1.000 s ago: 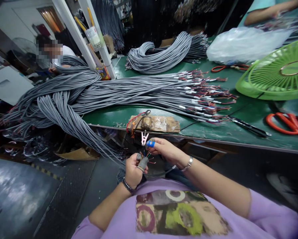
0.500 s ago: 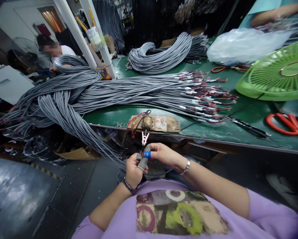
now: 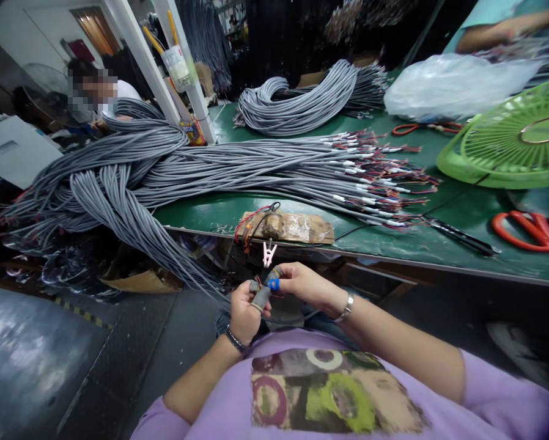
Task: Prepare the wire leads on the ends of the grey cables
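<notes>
My left hand [image 3: 248,308] and my right hand [image 3: 293,284] meet in front of my body, below the table's front edge. Grey coverings are on some fingertips, and blue tape wraps a finger of my right hand. Both hands pinch the thin wires at the end of a grey cable [image 3: 286,321], which runs behind my wrists. Just above them is a pink clip [image 3: 269,253], by a wooden block [image 3: 306,228] with a small motor-like part and red and black wires.
Long bundles of grey cable [image 3: 238,162] cover the green table [image 3: 394,247]. To the right lie black tweezers [image 3: 462,236], orange scissors [image 3: 526,231], a green fan [image 3: 517,134] and a plastic bag [image 3: 453,85]. Another person [image 3: 125,90] sits at the left; someone's arm [image 3: 499,33] shows top right.
Both hands have stayed close together with only small finger movements. The view has shifted very slightly, and the arm at the top right has moved a little.
</notes>
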A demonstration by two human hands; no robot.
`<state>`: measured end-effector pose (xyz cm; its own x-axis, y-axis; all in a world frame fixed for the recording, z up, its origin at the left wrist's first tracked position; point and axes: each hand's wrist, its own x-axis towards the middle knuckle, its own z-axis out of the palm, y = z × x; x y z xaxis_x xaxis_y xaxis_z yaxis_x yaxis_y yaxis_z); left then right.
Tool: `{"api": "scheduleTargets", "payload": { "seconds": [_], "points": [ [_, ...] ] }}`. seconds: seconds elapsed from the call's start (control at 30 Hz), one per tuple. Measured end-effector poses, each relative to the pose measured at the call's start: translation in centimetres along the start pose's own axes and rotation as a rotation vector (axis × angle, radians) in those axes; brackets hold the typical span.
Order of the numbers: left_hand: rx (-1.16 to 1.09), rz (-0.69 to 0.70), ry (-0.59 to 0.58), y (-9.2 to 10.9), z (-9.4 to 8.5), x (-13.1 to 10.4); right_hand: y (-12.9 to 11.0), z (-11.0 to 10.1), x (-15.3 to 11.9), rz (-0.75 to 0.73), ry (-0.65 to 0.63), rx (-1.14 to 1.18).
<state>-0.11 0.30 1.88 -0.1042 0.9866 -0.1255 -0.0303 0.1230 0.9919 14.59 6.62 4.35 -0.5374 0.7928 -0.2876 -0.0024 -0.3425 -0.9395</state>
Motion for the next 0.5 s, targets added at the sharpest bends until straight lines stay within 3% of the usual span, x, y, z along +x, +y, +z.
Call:
{"api": "scheduleTargets", "payload": {
  "seconds": [0.2, 0.37, 0.43, 0.5],
  "points": [
    [0.034, -0.004, -0.052, 0.0, 0.2, 0.0, 1.1, 0.7, 0.3, -0.023, 0.049, 0.064],
    [0.131, 0.021, -0.195, -0.5, 0.7, -0.5, 1.4, 0.1, 1.2, -0.053, 0.306, 0.135],
    [0.103, 0.002, -0.184, -0.6, 0.6, -0.5, 1.2, -0.5, 1.3, -0.053, 0.358, 0.205],
    [0.040, -0.017, -0.127, -0.7, 0.4, -0.3, 1.1, -1.0, 1.1, -0.022, 0.302, 0.273]
  ]
}}
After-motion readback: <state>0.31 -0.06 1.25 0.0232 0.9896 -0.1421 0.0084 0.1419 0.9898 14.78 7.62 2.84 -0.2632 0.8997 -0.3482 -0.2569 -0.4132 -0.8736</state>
